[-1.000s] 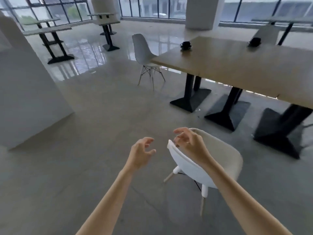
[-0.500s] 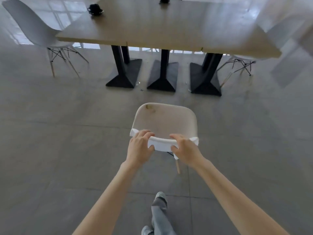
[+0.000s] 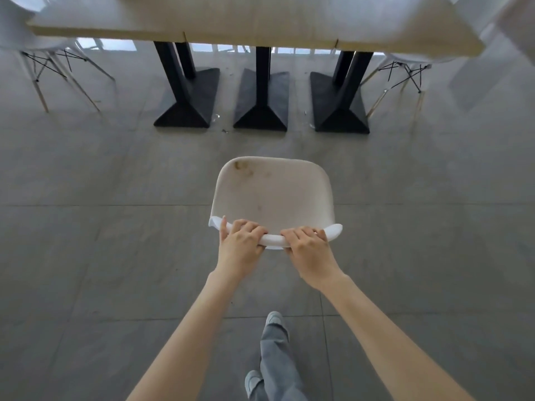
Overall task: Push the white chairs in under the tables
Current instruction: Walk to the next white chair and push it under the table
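Head cam: left hand [image 3: 239,246] & right hand [image 3: 310,254] both w/ fingers curled tight over top edge of white chair [image 3: 273,195] backrest. Chair out on grey tile floor [image 3: 86,241], facing wooden table [image 3: 249,21], well short of its black bases [image 3: 262,107]. Two more white chairs at table ends, left [image 3: 43,53] and right [image 3: 405,63].

Chair [image 3: 273,195] stands before the table [image 3: 249,18].

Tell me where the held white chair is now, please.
In the head view the white chair stands centre frame on the grey floor, short of the table and facing its middle black base, with both hands on its backrest.
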### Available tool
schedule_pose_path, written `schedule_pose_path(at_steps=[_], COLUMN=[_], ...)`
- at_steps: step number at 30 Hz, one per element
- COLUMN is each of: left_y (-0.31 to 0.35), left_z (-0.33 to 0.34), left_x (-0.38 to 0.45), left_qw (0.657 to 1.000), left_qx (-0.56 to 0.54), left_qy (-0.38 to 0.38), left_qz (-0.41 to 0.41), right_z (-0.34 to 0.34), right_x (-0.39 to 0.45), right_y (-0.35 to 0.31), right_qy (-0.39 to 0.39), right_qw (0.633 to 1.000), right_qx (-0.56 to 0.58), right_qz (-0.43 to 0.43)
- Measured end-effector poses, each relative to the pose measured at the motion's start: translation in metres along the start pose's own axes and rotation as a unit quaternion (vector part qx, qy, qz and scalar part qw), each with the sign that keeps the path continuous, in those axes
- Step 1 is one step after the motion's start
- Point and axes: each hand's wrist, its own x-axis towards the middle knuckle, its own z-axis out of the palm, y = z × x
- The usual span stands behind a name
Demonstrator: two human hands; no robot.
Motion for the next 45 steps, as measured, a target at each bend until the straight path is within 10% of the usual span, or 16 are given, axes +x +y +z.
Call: schedule_pose_path(at_steps=[45], left_y=[-0.010], left_z=[-0.055], left_x=[0.317], left_qw=[1.000], left_qx=[0.022], left_qy=[0.001], left_qz=[0.007], right_z=[-0.047], right_x=[0.293], right_y=[0.127], right_qy=[-0.038], right_qw=[0.999], right_qx=[0.032], right_qz=[0.011])
